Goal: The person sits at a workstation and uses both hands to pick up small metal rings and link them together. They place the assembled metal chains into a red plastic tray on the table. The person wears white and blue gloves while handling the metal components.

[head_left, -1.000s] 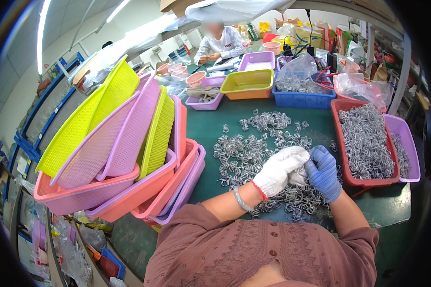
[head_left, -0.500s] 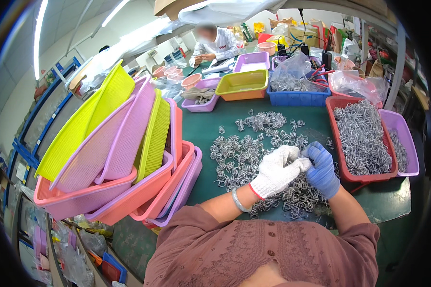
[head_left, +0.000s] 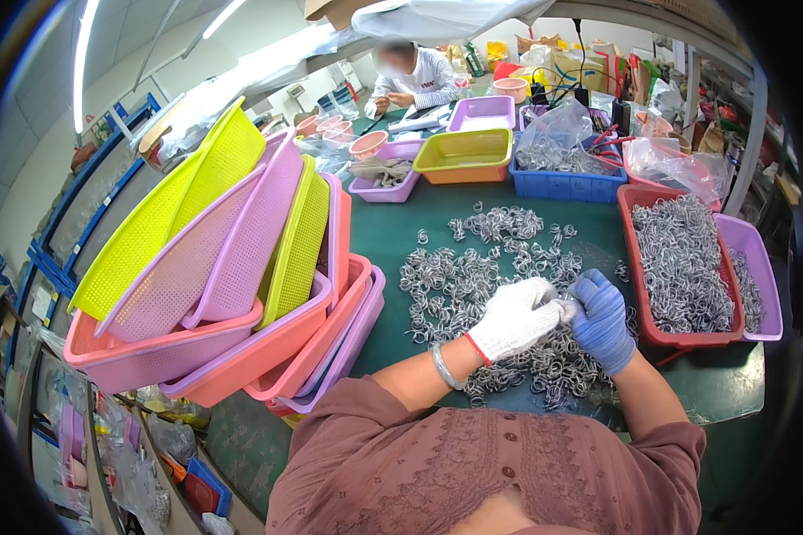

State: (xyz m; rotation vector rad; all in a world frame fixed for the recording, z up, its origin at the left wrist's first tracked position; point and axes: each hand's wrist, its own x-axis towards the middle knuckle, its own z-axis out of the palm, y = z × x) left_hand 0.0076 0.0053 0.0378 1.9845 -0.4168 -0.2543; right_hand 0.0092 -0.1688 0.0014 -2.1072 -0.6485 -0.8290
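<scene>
Desk: the green desk (head_left: 375,234) carries the work, with the person at its near edge.
Loose rings: small coiled metal rings (head_left: 442,283) lie in a broad scatter from mid-desk to the near edge, under and around the hands.
White glove: the left hand (head_left: 513,323) is over the scatter, its fingers bent inward and their tips meeting those of the other hand.
Blue glove: the right hand (head_left: 603,323) faces it from the right edge's side, fingers curled likewise; whether either set is closed on a ring I cannot tell, as the meeting point is hidden.
Red tray: the red tray (head_left: 694,338), heaped with similar rings, stands by the right edge; a lilac tray (head_left: 768,283) with more is just beyond it.
Far edge side: a blue bin (head_left: 569,186) holding metal pieces stands beside an olive-and-orange tray (head_left: 464,176).
Left edge: stacked baskets (head_left: 219,241) lean here in lime, lilac and salmon.
Step in hand: seemingly close two-handed fingertip work above the scatter.
Next move: it probably calls for a steady left pinch and fine right-hand control, since the rings look prone to tangling.
</scene>
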